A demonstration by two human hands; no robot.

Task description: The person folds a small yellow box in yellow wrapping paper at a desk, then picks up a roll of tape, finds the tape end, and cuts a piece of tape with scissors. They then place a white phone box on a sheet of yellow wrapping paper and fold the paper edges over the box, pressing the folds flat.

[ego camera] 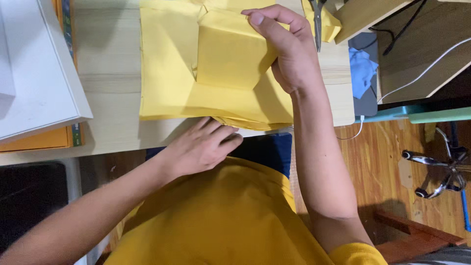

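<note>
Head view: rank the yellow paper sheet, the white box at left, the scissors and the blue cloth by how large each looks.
1. yellow paper sheet, partly cut off at the top
2. white box, cropped by the frame, so perhaps larger
3. blue cloth
4. scissors, only partly in view, so its rank against the cloth is unsure
</note>
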